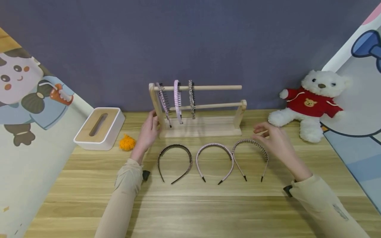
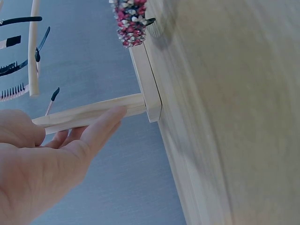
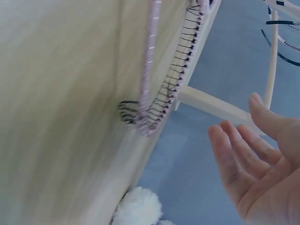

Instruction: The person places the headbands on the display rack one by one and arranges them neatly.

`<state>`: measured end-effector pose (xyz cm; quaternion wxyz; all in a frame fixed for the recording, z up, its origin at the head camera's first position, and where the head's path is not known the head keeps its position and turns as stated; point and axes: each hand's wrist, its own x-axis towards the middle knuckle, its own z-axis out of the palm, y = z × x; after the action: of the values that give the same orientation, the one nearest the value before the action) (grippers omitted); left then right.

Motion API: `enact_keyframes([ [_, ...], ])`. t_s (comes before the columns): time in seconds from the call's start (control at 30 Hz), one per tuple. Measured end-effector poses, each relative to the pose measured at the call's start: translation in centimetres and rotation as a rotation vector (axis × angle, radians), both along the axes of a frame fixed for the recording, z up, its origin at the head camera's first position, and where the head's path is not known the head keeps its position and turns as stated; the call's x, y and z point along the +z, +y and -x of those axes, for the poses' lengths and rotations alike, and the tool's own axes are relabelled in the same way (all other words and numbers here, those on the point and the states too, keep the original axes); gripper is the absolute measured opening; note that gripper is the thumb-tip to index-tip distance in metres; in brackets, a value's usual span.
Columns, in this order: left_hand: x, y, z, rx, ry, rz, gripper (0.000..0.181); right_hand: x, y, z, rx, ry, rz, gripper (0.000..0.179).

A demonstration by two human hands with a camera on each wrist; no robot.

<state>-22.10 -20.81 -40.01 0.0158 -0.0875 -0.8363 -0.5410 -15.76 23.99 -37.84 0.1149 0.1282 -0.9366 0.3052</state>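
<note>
Six bands and one rack (image 1: 205, 133), between a person's two hands. Left hand (image 1: 148, 130): at the rack's left post (image 2: 84, 111), fingers lying against the wood; whether they grip it or merely rest on it, one cannot tell. Right hand (image 1: 275, 138): empty, thumb spread from lightly bent fingers, beside the nearest table band and apart from the rack's right post (image 1: 239, 115).

The upper rod (image 1: 217, 87) springs from the post at the left hand and ends free toward the right hand. It carries three bands: a beaded band (image 1: 163, 100) nearest the left hand, then a lilac band (image 1: 177, 102), then a glittery band (image 1: 190, 99). Three more lie in a row on the table (image 1: 208, 211), on the wearer's side of the rack: a dark band (image 1: 175, 146) near the left hand, a pink band (image 1: 214, 144) between the hands, and a toothed band (image 1: 250, 141) beside the right hand.

The step in hand appears to be steadying the rack. It is probably best done with light, even pressure, low on the post, since a push higher up could tip the frame or swing the hung bands. The right hand should approach with its wrist raised, as a low sweep might drag the toothed band.
</note>
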Motion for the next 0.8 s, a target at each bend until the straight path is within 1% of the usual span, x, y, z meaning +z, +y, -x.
enact_keyframes([
  [0.23,0.0,0.1,0.1,0.004,0.020,0.009,0.054,-0.9,1.2,-0.3,-0.013,-0.034,-0.044,0.036],
  [0.33,0.0,0.1,0.1,0.002,0.031,0.011,0.053,-1.1,1.7,-0.4,-0.021,-0.077,-0.069,0.037],
  [0.53,0.1,0.1,0.0,0.003,0.028,-0.008,0.054,-1.6,2.6,-0.4,-0.023,-0.170,-0.125,0.038],
  [0.67,0.0,0.0,0.1,0.007,0.034,0.000,0.053,-1.9,3.1,-0.6,-0.015,-0.208,-0.148,0.041],
  [0.8,-0.2,0.0,0.2,0.009,0.034,0.003,0.053,-2.2,3.2,-0.7,-0.007,-0.228,-0.157,0.042],
])
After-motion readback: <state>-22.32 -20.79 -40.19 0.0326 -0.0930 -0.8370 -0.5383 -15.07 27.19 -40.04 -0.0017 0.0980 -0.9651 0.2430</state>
